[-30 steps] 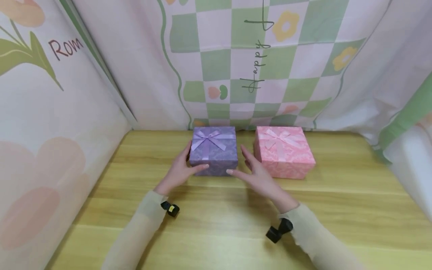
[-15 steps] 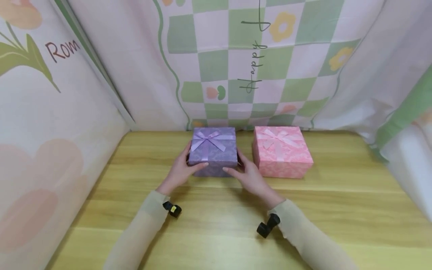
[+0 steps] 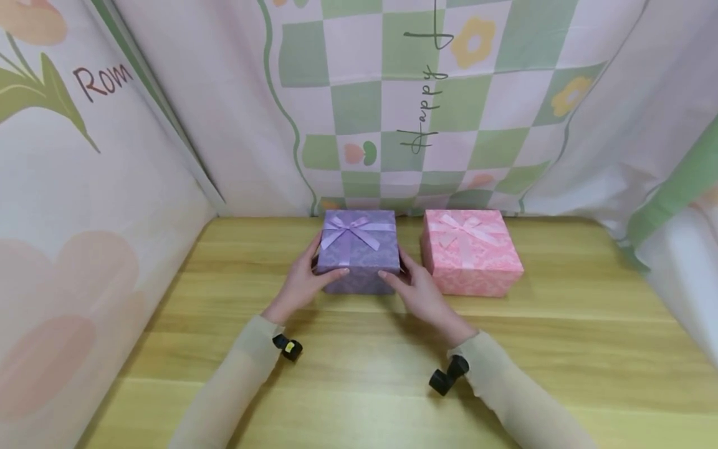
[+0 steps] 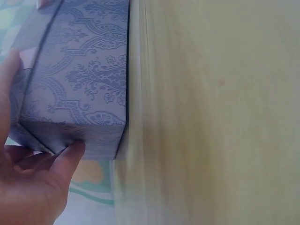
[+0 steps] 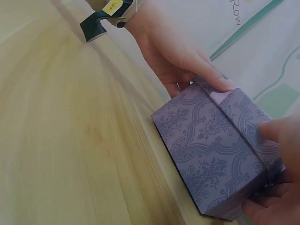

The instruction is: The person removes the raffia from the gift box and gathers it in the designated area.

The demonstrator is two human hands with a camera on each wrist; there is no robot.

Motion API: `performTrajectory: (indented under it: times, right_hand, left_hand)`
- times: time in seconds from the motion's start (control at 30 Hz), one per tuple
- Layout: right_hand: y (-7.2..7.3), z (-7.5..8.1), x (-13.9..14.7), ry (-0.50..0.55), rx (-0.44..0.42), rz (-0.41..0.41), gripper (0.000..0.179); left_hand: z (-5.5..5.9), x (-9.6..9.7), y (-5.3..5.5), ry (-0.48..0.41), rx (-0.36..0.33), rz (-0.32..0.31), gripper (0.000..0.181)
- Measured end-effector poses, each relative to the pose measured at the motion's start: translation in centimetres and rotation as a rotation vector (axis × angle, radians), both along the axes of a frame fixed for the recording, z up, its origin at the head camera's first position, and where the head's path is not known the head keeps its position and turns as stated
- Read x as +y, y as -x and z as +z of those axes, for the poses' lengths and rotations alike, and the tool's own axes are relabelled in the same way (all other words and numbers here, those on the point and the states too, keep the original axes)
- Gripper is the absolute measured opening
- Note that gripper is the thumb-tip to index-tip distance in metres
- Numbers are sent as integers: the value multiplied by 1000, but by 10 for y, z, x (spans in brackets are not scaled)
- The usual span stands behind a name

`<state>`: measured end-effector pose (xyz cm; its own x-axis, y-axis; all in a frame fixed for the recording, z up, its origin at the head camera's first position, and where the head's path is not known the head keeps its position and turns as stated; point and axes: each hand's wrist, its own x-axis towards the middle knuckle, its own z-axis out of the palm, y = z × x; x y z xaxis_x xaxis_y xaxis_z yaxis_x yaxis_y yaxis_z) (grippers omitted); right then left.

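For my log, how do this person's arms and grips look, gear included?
Plain beige fabric sleeves cover both forearms. Each wrist carries a small, blocky black device; the left one bears a yellow rectangular label with dark characters. The left grip and right grip are gloveless.

A cloth-walled tabletop booth: flower-and-check hangings (image 3: pixel 415 106) on three sides of a wood-grain table (image 3: pixel 359 374).
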<state>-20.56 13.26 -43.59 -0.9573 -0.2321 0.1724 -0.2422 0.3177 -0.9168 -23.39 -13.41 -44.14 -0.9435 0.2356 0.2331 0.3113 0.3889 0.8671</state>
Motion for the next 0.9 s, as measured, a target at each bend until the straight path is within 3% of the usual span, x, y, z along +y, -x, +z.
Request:
performTrajectory:
  times: [0.37, 0.63, 0.9]
  right_hand:
    - [0, 2, 1, -5, -47, -4, 81]
    - [-5, 5, 1, -33, -72, -33, 84]
    - [-5, 6, 0, -38, -58, -47, 86]
  left_hand:
    - [4, 1, -1, 3, -18, 25, 101]
    - [2, 3, 1, 11, 14, 48, 100]
    - [7, 5, 2, -52, -10, 59, 95]
